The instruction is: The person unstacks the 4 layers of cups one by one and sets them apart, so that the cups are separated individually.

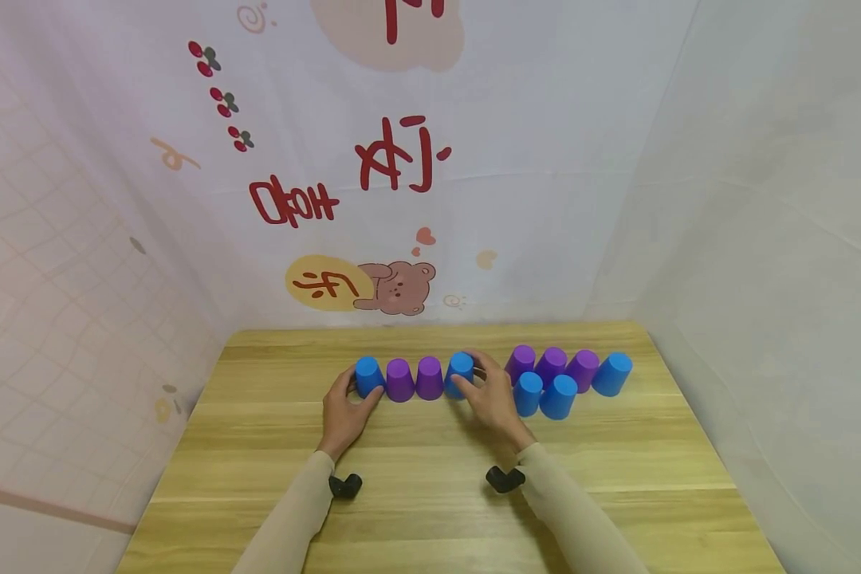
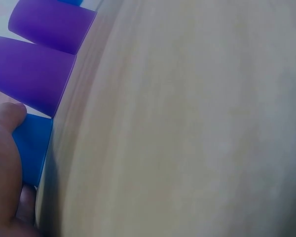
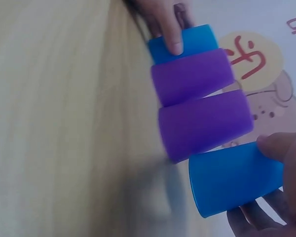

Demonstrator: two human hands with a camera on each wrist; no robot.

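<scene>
In the head view, the left hand holds the left blue cup, and the right hand holds the right blue cup, with thumb and fingers around each one. Between them stand the left purple cup and the right purple cup, so the four make a row near the back of the table. All four are upside down. I can't tell if the right blue cup sits flat.

If both hands squeeze in too hard, the purple cups could get pushed out of line or tip, because nobody is holding them. If the right hand swings out, its back could bump the front blue cup and knock the bunch beside it. A cup held loosely might slip, since the sides look smooth.

The table is light wood with stripes. Behind it is a white back wall with red writing, cherries and a pink bear. The left wall has thin crossed lines.
</scene>
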